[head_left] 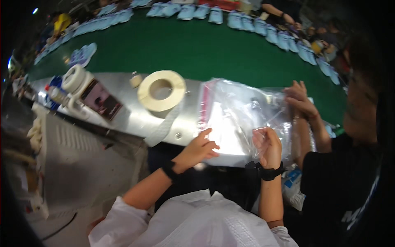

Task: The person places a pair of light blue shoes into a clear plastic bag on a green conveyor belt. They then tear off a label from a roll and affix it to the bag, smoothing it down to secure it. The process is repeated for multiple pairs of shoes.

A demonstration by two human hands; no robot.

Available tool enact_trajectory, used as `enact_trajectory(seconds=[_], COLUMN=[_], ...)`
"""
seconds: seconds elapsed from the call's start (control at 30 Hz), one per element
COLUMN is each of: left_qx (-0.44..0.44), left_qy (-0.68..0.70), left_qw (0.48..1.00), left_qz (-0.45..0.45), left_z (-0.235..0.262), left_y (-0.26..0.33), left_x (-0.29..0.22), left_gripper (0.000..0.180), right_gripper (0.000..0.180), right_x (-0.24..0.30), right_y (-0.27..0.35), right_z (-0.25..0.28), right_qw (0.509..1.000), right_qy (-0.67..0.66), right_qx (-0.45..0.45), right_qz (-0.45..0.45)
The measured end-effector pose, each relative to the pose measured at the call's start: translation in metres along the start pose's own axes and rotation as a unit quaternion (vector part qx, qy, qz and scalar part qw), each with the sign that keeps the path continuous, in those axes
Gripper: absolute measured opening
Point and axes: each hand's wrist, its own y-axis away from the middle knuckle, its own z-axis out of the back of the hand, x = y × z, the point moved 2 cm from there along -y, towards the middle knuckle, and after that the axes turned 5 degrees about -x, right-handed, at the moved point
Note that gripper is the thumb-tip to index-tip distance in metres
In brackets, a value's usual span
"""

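Observation:
A clear plastic bag with a pink-red strip along its left side lies across the metal ledge. My left hand is at the lower end of that strip, fingers stretched and apart, with nothing seen in it. At the bag's near right side, my right hand curls its fingers on the thin film; the exact grip is partly lost in glare. A roll of cream labels stands to the left of the bag, its loose tail of pale backing strip hanging toward me.
A co-worker's hand is by the bag's right edge. On the left stand a white bottle and a dark picture box. Beyond the metal ledge runs a green belt, with light-blue shoes along its far edge.

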Motion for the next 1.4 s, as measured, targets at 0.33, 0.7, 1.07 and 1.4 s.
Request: enact_trajectory(seconds=[0.33, 0.7, 1.07, 1.4], left_qx=[0.062, -0.002, -0.440, -0.279], left_qy=[-0.408, -0.581, -0.122, -0.546], left_qw=[0.854, 0.676, 0.886, 0.786], left_qz=[-0.318, -0.453, -0.085, -0.082], left_z=[-0.094, -0.157, 0.128, 0.123], left_y=[-0.037, -0.062, 0.102, 0.090], left_x=[-0.020, 0.005, 0.066, 0.050], left_gripper=[0.057, 0.051, 0.029, 0.031], right_gripper=[0.025, 0.044, 0.034, 0.024], right_x=[0.025, 0.036, 0.027, 0.002], right_y=[0.028, 0.075, 0.011, 0.088], right_z=[0.101, 0.011, 0.084, -0.057], right_qw=[0.914, 0.488, 0.608, 0.766], right_qy=[0.213, 0.753, 0.686, 0.516], right_qx=[-0.295, -0.091, -0.106, 0.224], right_qz=[0.177, 0.432, 0.386, 0.310])
